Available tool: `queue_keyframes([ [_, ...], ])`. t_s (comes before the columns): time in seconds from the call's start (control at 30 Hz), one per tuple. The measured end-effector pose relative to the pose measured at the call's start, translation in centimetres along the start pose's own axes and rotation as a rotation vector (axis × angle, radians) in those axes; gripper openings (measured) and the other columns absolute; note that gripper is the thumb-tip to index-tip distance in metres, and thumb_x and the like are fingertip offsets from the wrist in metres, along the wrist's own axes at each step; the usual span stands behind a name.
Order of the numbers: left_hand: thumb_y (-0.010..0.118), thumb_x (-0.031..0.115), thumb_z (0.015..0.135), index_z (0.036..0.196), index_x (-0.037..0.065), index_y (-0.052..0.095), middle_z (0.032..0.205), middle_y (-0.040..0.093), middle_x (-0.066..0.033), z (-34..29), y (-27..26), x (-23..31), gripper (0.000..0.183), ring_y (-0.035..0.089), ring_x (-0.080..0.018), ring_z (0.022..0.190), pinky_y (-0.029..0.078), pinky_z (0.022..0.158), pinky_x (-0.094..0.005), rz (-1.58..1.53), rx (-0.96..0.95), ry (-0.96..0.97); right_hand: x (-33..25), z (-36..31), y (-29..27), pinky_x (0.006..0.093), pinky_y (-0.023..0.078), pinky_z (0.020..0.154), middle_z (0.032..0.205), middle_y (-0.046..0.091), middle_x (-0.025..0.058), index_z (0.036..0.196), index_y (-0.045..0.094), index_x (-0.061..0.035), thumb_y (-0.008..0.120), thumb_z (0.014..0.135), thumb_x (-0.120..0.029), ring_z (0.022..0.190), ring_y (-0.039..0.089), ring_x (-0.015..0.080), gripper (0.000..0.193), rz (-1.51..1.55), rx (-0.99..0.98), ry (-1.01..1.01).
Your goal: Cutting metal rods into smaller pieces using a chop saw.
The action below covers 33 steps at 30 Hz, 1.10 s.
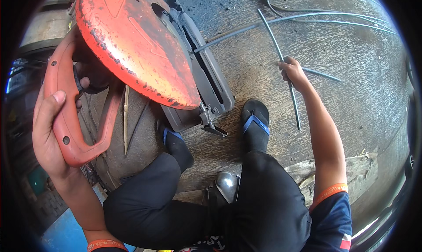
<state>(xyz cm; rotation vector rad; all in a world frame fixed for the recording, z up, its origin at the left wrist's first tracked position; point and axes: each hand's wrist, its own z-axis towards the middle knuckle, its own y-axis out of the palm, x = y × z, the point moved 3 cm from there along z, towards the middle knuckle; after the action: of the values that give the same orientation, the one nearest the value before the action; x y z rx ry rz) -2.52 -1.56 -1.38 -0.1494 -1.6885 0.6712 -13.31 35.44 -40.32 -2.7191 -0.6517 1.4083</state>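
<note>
My left hand point(49, 126) is wrapped round the orange D-shaped handle point(64, 102) of a cut-off saw. The saw's worn, scuffed orange blade guard point(140, 49) hides the blade. Below it stands the dark grey saw base point(220, 87), with a metal clamp point(209, 115) at its near end. Further right, my right hand point(293, 74) is closed round a thin grey metal rod point(269, 30), which sticks out beyond both sides of the fist. A second rod point(323, 74) shows just right of that hand; I cannot tell whether the hand touches it.
A long rod point(239, 31) runs from the saw base toward the far right, near looped cable or hose point(303, 11). Dark dust point(206, 1) lies behind the saw. My sandalled feet point(256, 120) flank the base's near end. A shiny rounded metal object point(227, 186) sits between my legs.
</note>
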Motion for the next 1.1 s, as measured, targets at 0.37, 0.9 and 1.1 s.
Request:
queue_keyframes([
  [0.37, 0.051, 0.019, 0.087, 0.131, -0.010, 0.042, 0.125, 0.053, -0.0170, -0.1, 0.8, 0.4, 0.054, 0.055, -0.0214, 0.109, 0.042, 0.090, -0.0305, -0.044, 0.050, -0.012, -3.3, -8.7, 5.7, 0.0223, 0.029, 0.045, 0.060, 0.040, -0.0062, 0.103, 0.062, -0.0016, 0.045, 0.097, -0.032, 0.051, 0.038, 0.0050, 0.035, 0.268, -0.303, -0.078],
  [0.9, 0.053, 0.013, 0.086, 0.133, -0.010, 0.039, 0.125, 0.052, -0.0196, -0.5, 0.3, 0.5, 0.054, 0.056, -0.0240, 0.108, 0.041, 0.097, -0.0344, -0.075, -0.015, -0.044, -2.9, -10.4, 11.1, 0.0312, 0.037, 0.054, 0.060, 0.045, 0.0006, 0.083, 0.063, 0.0003, 0.045, 0.097, -0.043, 0.058, 0.042, 0.0112, 0.049, 0.100, -0.392, -0.161],
  [1.1, 0.055, 0.012, 0.087, 0.131, -0.009, 0.042, 0.124, 0.053, -0.0174, -0.4, 0.5, 0.6, 0.051, 0.055, -0.0221, 0.111, 0.039, 0.099, -0.0322, -0.149, 0.039, -0.046, -3.4, -10.3, 11.9, 0.0338, 0.040, 0.057, 0.058, 0.044, 0.0029, 0.087, 0.065, -0.0003, 0.045, 0.097, -0.041, 0.058, 0.045, 0.0138, 0.046, 0.049, -0.426, -0.168],
])
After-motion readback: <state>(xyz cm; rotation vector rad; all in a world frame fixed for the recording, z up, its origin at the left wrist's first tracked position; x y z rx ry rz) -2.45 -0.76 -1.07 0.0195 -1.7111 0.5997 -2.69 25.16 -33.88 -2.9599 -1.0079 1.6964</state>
